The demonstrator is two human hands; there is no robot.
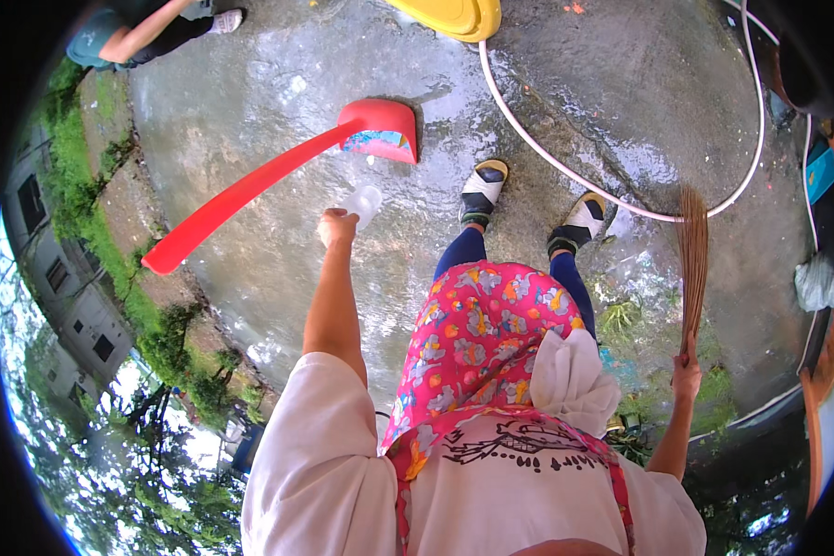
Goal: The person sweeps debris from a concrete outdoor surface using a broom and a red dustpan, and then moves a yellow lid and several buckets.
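Observation:
Out in front on the left, my left hand grips a clear plastic cup, tilted away from me. Just beyond the cup, a red dustpan rests on the wet concrete floor. Its long red handle rises toward the left, apart from my hand. Low on my right side, my right hand is closed around the bound end of a stick broom. The broom's brown bristles point away from me, their tips overlapping a pale hose in this view.
The pale hose loops across the floor past my sandalled feet. A yellow plastic object lies at the far edge. Another person is at the upper left. A grassy strip borders the concrete; a plastic bag is at far right.

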